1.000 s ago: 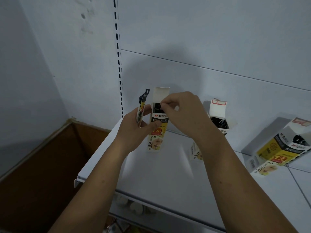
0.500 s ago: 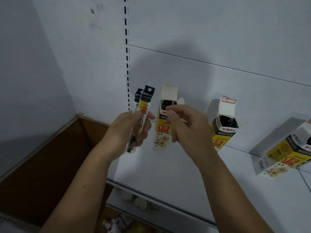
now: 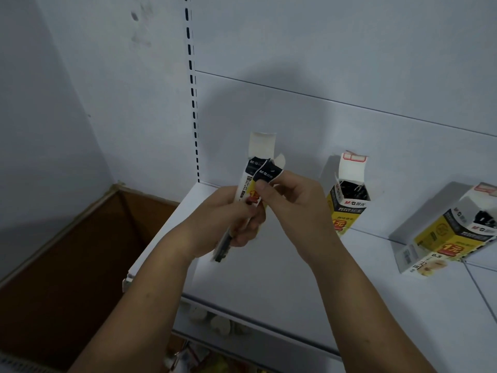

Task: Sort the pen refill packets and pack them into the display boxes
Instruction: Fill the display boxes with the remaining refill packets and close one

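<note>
Left hand (image 3: 228, 219) and right hand (image 3: 293, 208) hold 2 refill packets (image 3: 251, 181) near-upright

You have a white shelf (image 3: 269, 278) in front of you, backed by a white back panel (image 3: 349, 130). One display box (image 3: 348, 208) stands upright on it by that panel, flap raised. Well to its right, a second box (image 3: 443, 238) lies tipped over. Farther left, a third box (image 3: 262, 144) shows only its flap.

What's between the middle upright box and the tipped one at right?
Nothing: head view shows bare shelf between the upright display box and tipped display box.
</note>
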{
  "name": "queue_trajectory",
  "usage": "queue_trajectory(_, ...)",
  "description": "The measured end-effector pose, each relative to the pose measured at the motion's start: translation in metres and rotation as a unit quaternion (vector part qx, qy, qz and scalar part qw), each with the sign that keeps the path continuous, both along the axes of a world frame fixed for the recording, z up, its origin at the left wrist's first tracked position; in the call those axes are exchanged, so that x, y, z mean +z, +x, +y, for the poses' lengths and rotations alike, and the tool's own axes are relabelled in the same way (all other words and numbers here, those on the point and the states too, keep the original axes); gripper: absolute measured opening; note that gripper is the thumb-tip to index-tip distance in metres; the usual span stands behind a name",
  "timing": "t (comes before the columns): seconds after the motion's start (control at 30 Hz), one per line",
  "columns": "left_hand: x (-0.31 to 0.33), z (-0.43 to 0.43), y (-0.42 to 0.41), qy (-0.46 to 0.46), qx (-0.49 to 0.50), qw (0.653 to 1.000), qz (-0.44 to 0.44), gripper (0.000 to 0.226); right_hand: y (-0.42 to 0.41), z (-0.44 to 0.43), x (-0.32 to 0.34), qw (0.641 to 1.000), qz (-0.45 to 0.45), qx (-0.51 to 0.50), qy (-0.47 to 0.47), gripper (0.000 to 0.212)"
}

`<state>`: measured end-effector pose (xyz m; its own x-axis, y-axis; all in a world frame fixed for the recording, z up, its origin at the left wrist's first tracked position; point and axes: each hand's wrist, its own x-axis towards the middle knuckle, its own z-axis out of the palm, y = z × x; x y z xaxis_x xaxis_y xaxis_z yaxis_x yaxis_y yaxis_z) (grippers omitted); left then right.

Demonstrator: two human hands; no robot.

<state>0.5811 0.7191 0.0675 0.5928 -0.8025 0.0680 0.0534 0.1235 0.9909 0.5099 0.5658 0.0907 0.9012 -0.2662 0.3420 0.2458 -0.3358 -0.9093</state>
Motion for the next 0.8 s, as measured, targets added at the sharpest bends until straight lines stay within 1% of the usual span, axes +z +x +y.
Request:
queue_trajectory(0.07,0.002,0.000,0.000,0.014,0.023,0.997,-0.071,0.025,0.000,-0.004,0.003,1.000,-0.019,-0.005,0.020,0.012)
queue_trajectory(0.2,0.009,0.006,0.006,0.028,0.098,0.989,-0.106,0.031,0.001,-0.024,0.023,0.992,-0.084,-0.068,0.066,0.013)
queue_trajectory(0.33,0.003,0.014,0.016,0.064,0.217,0.952,-0.205,0.022,0.006,-0.044,0.053,0.977,-0.155,-0.120,0.079,0.014)
queue_trajectory(0.37,0.001,0.015,0.019,0.075,0.245,0.942,-0.217,0.025,0.007,-0.046,0.060,0.974,-0.170,-0.128,0.075,0.014)
queue_trajectory(0.43,-0.006,0.014,0.024,0.111,0.278,0.923,-0.241,0.043,0.012,-0.048,0.072,0.970,-0.193,-0.137,0.062,0.015)
queue_trajectory(0.53,-0.015,0.005,0.029,0.157,0.255,0.920,-0.254,0.076,0.024,-0.044,0.079,0.968,-0.207,-0.138,0.024,0.017)
queue_trajectory(0.6,-0.021,-0.003,0.031,0.164,0.233,0.926,-0.246,0.085,0.031,-0.040,0.077,0.971,-0.194,-0.139,-0.006,0.015)
queue_trajectory(0.7,-0.025,-0.010,0.030,0.169,0.213,0.931,-0.244,0.082,0.039,-0.038,0.069,0.977,-0.169,-0.129,-0.033,0.015)
queue_trajectory(0.8,-0.027,-0.013,0.028,0.183,0.211,0.923,-0.265,0.068,0.045,-0.038,0.059,0.979,-0.150,-0.118,-0.069,0.012)
